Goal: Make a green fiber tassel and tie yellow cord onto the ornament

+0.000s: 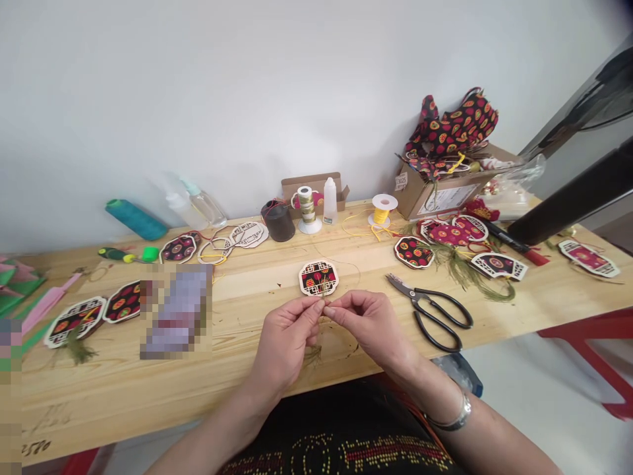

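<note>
A small octagonal ornament (317, 274) with white fretwork edges and dark flowered fabric lies flat on the table, just beyond my fingertips. Olive-green thread (324, 287) runs from its near edge down to my hands. My left hand (287, 335) is closed, thumb and forefinger pinching the thread. Against it, my right hand (366, 324) pinches at the same spot; the exact point of grip is hidden by the fingers. Loose green tassel ends (313, 355) hang below my left fingers. Black-handled scissors (426, 307) lie open to the right of my right hand.
Behind stand a green-gold thread spool (306, 210), black spool (277, 221), white squeeze bottle (330, 201) and yellow cord spool (382, 210). A cardboard box (435, 194) holds patterned fabric. Finished ornaments (414, 252) lie at right. A black pole (573, 191) slants over the table's right end.
</note>
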Tool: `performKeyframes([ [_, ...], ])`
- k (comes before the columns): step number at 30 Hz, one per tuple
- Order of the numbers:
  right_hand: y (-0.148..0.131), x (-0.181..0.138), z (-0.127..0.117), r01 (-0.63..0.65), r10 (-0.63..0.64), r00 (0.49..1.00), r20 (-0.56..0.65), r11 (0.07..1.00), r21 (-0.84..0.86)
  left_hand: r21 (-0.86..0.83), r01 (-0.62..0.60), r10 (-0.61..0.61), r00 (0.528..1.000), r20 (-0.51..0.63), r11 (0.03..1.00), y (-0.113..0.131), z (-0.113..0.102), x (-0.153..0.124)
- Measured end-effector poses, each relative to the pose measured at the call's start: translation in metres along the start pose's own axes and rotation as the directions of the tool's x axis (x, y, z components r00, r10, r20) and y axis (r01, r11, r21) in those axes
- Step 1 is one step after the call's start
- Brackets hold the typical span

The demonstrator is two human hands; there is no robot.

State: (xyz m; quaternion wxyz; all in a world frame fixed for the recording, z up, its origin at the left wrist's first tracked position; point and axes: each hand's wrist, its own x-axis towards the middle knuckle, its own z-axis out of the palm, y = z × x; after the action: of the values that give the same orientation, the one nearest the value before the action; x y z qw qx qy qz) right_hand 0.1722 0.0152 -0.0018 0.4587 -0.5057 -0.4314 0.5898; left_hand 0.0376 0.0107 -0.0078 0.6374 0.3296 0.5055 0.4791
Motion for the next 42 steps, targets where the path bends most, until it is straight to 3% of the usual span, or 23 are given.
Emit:
performKeyframes([
  [8,-0.005,-0.001,-0.002,-0.005,0.010,0.996,0.085,0.998,-0.063,0.052,-0.020,0.019,0.999,0.025,0.998,-0.002,-0.001,0.000],
  [22,0.002,0.006,-0.011,-0.052,0.052,0.999,-0.005,0.998,0.047,0.091,-0.027,0.023,0.999,0.048,0.996,-0.003,-0.001,0.000],
  [42,0.004,0.008,-0.013,-0.026,0.024,0.998,0.053,0.999,0.040,0.091,-0.001,-0.008,0.994,0.105,0.996,0.001,0.001,-0.002],
])
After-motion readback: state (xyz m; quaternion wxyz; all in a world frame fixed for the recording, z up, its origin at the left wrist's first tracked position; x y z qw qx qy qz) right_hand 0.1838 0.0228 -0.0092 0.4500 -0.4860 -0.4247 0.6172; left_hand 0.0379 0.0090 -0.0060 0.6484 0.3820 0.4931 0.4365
